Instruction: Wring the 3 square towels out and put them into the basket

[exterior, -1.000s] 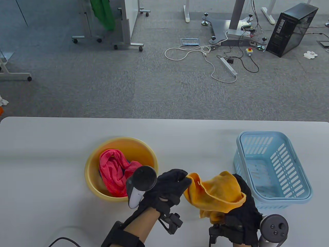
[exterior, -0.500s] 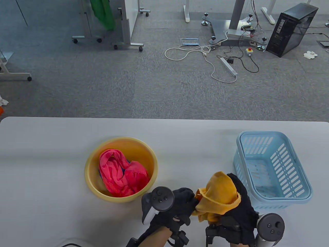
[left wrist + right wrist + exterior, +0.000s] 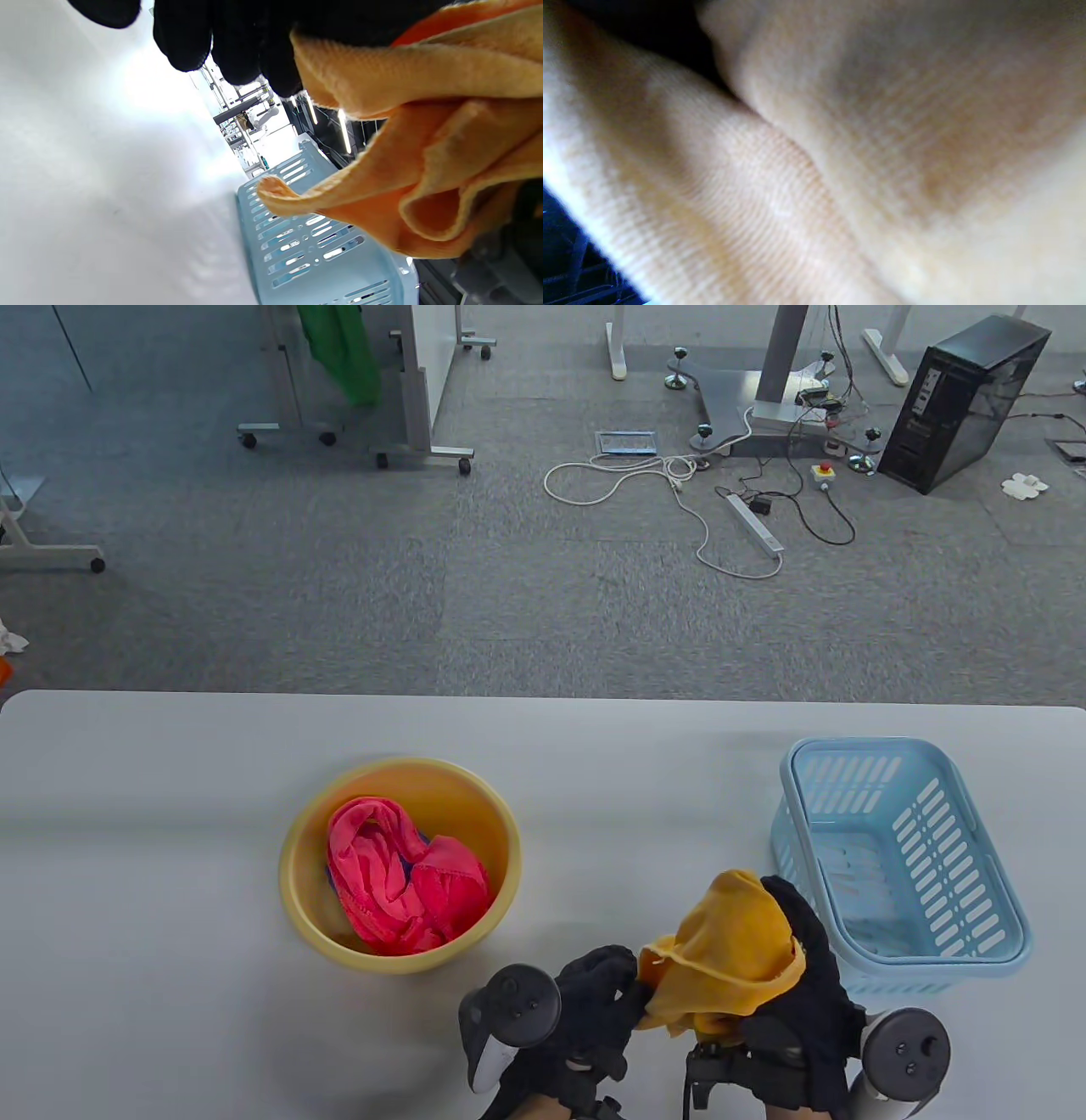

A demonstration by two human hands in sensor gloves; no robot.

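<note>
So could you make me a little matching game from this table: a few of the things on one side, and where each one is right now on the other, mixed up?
Things:
1. orange towel
2. pink towel
3. blue basket
4. yellow basin

Where or how:
A. lies crumpled inside the basin
B. stands on the table's right side with no towel in it
C. bunched up between both gloved hands
D. stands on the table left of the hands, holding a towel

Pairs: 1-C, 2-A, 3-B, 4-D

The left hand and right hand both grip the orange towel.
</note>
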